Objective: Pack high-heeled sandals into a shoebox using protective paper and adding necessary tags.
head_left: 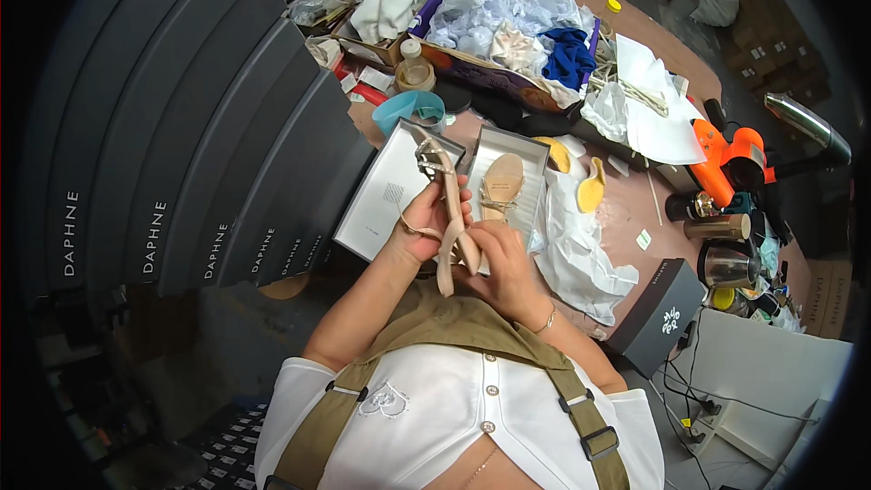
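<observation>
A: Two hands meet at chest height. What does each grip?

B: Left hand [425, 222]: fingers curled around the thin straps of a beige flat strappy sandal [451, 218], holding them. Right hand [501, 259]: closed over the lower part of the same sandal, near its heel end. The exact finger placement there is hidden, so the hold appears firm but cannot be confirmed in detail. The sandal stands nearly upright between both hands, with its metal-trimmed front strap uppermost.

A: What lies directly behind the hands?

B: An open grey cardboard shoe box [535, 147], holding a second beige sandal [501, 186] laid sole up. Just beside it on the left lies the grey box lid [386, 195], inner face up. White crumpled wrapping paper [581, 254] spreads to the right of the box.

A: And farther out?

B: A stack of dark grey shoe boxes [209, 127] fills the left. An orange heat gun [726, 159] lies at the right. A carton of pale blue and white tissue [494, 18] sits at the far end of the brown round table [635, 32].
</observation>
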`<state>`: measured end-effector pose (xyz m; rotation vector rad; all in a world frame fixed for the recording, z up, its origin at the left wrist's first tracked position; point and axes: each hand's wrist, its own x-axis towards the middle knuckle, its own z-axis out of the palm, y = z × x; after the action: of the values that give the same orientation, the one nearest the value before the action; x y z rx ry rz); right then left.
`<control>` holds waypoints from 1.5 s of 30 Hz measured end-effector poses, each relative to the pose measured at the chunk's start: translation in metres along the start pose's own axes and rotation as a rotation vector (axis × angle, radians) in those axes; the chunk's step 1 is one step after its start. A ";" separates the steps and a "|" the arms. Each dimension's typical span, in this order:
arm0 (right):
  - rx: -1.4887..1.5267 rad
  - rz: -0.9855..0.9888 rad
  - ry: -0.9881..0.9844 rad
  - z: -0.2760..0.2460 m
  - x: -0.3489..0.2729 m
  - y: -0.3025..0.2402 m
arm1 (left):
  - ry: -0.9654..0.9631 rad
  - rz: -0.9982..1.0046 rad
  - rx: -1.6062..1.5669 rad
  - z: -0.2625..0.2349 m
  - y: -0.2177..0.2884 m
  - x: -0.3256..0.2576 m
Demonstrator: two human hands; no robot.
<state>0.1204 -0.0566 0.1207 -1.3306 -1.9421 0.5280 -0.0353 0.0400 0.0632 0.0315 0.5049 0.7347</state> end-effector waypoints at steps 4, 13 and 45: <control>1.190 0.615 0.101 0.001 -0.013 0.028 | 0.068 0.314 -0.058 0.007 -0.002 -0.004; 1.439 0.691 -0.067 0.010 -0.042 0.046 | -0.056 0.447 0.040 0.006 0.005 -0.011; 1.214 0.582 -0.310 -0.019 -0.036 0.062 | -0.258 -0.495 0.166 -0.042 0.006 -0.078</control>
<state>0.1813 -0.0669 0.0793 -0.9364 -0.9548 1.8917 -0.1066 -0.0120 0.0608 0.1494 0.3055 0.1974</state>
